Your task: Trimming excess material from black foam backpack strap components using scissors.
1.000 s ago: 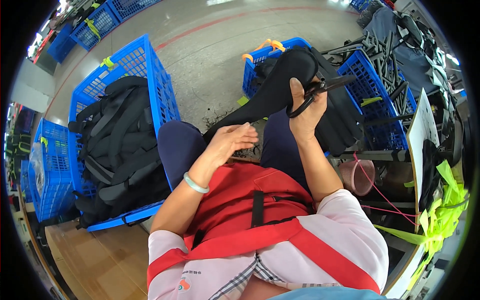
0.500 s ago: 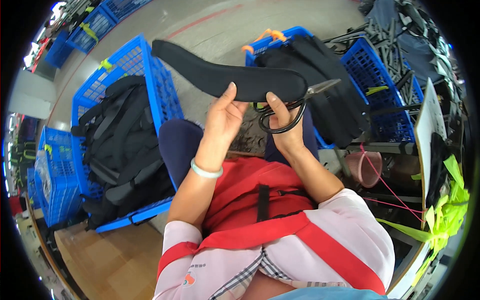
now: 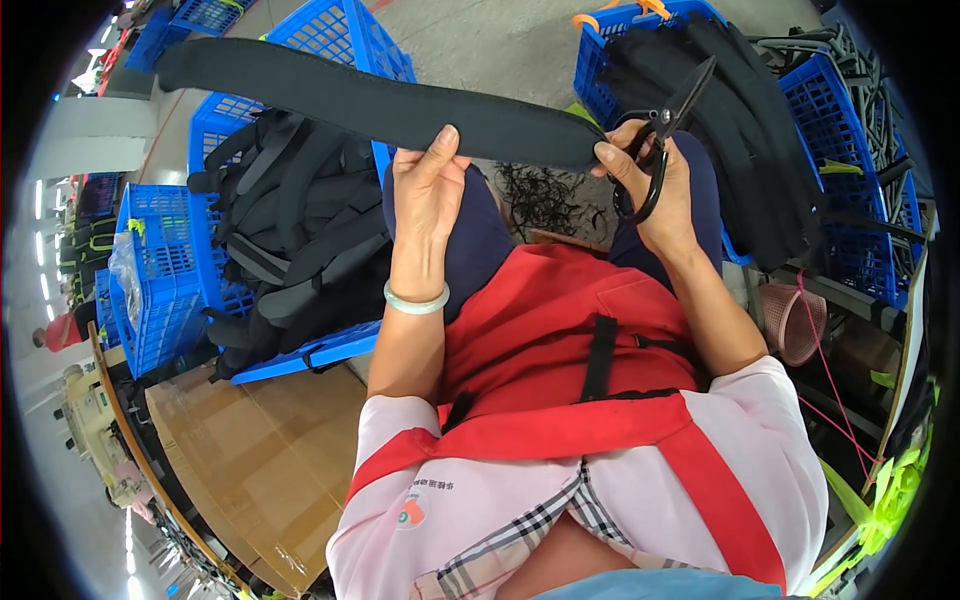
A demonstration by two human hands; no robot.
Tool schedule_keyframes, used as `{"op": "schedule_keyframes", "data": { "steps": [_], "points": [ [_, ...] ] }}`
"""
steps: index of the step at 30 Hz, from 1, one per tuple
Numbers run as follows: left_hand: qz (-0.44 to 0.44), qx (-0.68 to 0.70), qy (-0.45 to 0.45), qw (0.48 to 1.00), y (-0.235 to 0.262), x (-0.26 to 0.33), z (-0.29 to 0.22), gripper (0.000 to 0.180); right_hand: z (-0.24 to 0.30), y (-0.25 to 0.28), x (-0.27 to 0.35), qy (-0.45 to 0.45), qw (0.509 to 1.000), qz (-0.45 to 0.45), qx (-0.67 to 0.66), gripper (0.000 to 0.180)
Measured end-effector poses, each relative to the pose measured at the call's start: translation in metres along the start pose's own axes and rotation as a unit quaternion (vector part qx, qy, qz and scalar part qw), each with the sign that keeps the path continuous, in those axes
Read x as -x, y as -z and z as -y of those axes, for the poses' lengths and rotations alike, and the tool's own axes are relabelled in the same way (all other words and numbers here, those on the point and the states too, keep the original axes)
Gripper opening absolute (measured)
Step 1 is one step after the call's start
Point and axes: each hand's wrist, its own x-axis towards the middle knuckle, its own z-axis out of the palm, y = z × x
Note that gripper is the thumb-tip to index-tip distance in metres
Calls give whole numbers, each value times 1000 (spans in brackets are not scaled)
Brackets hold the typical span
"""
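Overhead, one black padded strap [image 3: 380,100] sits clamped in both hands' fingers, right hand [image 3: 655,185] also gripping one scissors [image 3: 665,125].

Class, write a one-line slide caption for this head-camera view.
Left hand and right hand hold a long black padded strap level; the right also carries black scissors.

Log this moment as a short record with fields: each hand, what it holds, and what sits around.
left hand: grips the middle of a long black padded strap, held up level
right hand: pinches the strap's right end and holds black scissors
left side: blue crate full of black straps
right side: blue crate with black pieces
floor between knees: black trimmings
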Motion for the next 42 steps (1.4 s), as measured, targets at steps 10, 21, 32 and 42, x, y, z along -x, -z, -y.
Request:
{"op": "schedule_keyframes", "data": {
  "steps": [10, 21, 32, 42],
  "points": [
    [-13, -49, 46, 998, -36, 24, 0, 26, -15, -62, 0, -49, 991, 124, -31, 20],
    [-12, 42, 29, 999, -10, 23, -6, 25, -4, -20, 21, -90, 949, 213, 213, 48],
    [0, -9, 4, 1000, 0, 26, 3, 26, 16, -25, 26, -185, 880, 269, 345, 56],
    [42, -43, 17, 998, 5, 28, 5, 28, 12, -17, 21, -103, 898, 241, 354, 50]
  ]
}}
